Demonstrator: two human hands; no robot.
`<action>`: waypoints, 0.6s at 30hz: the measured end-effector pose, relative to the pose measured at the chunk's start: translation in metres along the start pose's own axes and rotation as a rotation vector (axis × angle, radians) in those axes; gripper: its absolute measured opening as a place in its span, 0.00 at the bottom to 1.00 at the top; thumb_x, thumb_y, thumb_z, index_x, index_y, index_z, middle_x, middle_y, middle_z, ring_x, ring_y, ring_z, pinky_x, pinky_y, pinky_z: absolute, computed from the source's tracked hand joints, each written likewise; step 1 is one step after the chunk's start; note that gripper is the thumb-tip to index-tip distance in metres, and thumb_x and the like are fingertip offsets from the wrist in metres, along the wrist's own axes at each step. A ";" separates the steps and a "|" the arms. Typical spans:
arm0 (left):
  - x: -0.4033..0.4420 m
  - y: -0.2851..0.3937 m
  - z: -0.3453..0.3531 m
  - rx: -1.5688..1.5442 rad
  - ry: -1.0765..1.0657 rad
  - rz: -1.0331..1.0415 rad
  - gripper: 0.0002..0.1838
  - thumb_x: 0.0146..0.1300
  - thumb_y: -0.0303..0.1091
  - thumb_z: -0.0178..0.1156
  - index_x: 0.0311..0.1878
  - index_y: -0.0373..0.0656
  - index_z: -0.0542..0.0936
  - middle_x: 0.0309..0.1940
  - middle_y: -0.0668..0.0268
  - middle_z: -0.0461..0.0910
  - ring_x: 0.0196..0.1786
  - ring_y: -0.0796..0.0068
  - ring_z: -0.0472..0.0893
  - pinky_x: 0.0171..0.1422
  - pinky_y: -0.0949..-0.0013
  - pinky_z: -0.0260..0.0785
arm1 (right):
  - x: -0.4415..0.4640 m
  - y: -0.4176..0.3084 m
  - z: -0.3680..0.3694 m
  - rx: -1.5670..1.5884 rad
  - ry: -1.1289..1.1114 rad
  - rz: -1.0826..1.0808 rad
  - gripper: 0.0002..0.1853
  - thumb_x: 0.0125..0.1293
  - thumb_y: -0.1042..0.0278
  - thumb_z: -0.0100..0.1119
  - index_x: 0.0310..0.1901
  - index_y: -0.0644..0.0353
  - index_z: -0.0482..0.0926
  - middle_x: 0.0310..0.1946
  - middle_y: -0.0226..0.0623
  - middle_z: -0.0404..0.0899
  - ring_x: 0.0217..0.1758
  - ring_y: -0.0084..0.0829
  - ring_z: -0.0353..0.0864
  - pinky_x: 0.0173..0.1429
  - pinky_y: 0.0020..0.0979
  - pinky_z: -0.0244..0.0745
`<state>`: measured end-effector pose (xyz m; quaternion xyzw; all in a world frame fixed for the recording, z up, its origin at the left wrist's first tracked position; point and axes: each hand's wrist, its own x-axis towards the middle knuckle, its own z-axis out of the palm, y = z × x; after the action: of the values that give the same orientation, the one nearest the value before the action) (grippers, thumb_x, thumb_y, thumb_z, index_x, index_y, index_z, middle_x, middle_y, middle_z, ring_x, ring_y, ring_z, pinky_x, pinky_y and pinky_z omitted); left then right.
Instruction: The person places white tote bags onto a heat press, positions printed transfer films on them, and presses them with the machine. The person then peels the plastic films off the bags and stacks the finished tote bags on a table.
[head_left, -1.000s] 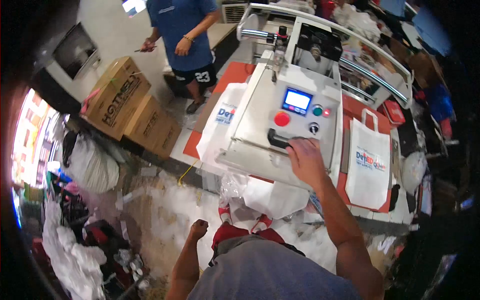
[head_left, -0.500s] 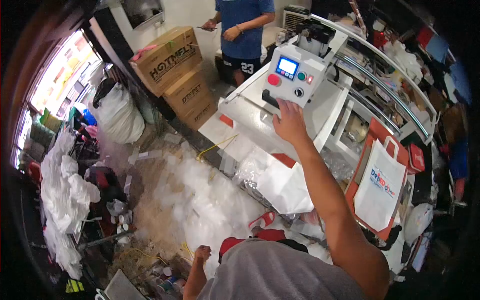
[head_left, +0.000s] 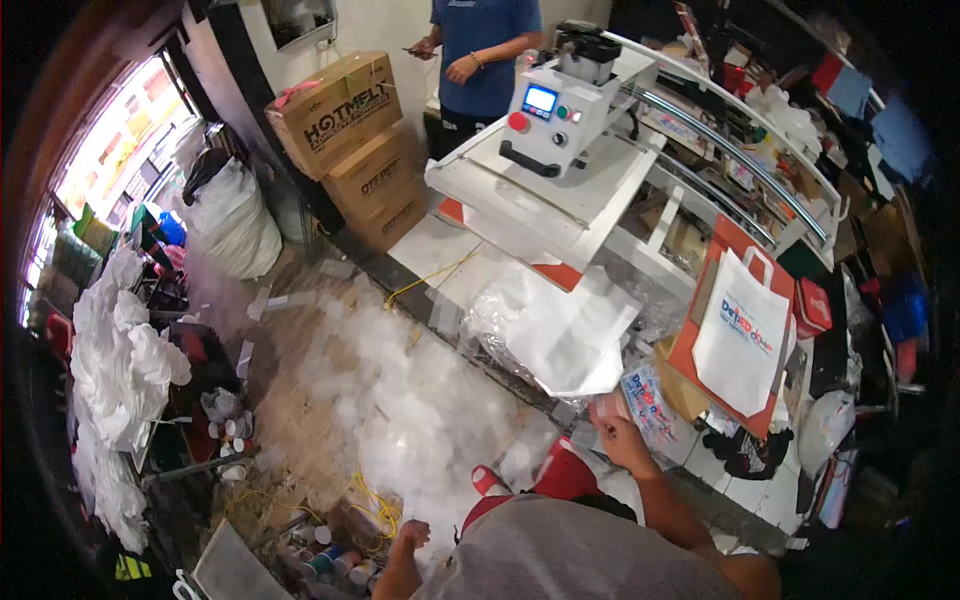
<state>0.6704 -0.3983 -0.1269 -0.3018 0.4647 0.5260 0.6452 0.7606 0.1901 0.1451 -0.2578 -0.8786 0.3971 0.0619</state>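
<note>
My right hand is low beside the press, near a clear sheet printed in blue and red. Its fingers are partly hidden and blurred, so a hold on the sheet cannot be made out. At my side hangs my left hand, fingers curled in with nothing visible in them. The white heat press has a lit screen and a black handle, which no hand touches. A white bag with coloured lettering lies flat on the red-orange pad at the right. Another white bag sits below the press head.
A person in a blue shirt stands behind the press. Brown cartons are stacked by the wall. White bags are heaped at the left. Yellow cord and several cups lie on the floor near crumpled white material.
My right hand has left the press handle and dropped toward the printed sheet. My view has shifted, showing more of the floor by my feet. My left hand stays low.
</note>
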 end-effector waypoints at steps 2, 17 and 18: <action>0.004 0.006 0.006 0.041 0.023 0.048 0.03 0.57 0.34 0.57 0.28 0.52 0.76 0.21 0.69 0.71 0.27 0.65 0.76 0.30 0.57 0.70 | -0.038 0.018 -0.019 0.079 0.079 -0.002 0.09 0.65 0.69 0.60 0.44 0.61 0.82 0.34 0.47 0.84 0.35 0.42 0.85 0.42 0.38 0.78; -0.019 0.205 0.616 1.524 0.263 1.556 0.04 0.63 0.27 0.58 0.37 0.37 0.79 0.34 0.51 0.81 0.37 0.49 0.81 0.44 0.54 0.74 | -0.056 0.224 -0.338 -0.247 0.917 0.091 0.11 0.62 0.68 0.64 0.43 0.64 0.79 0.41 0.49 0.80 0.47 0.48 0.78 0.53 0.43 0.72; -0.026 0.205 0.673 1.494 0.145 1.533 0.03 0.62 0.26 0.59 0.37 0.38 0.79 0.35 0.52 0.81 0.38 0.51 0.81 0.44 0.57 0.75 | -0.048 0.241 -0.347 -0.197 0.929 0.132 0.15 0.61 0.67 0.65 0.46 0.65 0.78 0.46 0.51 0.79 0.52 0.51 0.77 0.58 0.45 0.71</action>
<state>0.6636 0.2366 0.1770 0.5109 0.7716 0.3540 0.1351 1.0078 0.5301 0.2086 -0.4680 -0.7731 0.1577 0.3981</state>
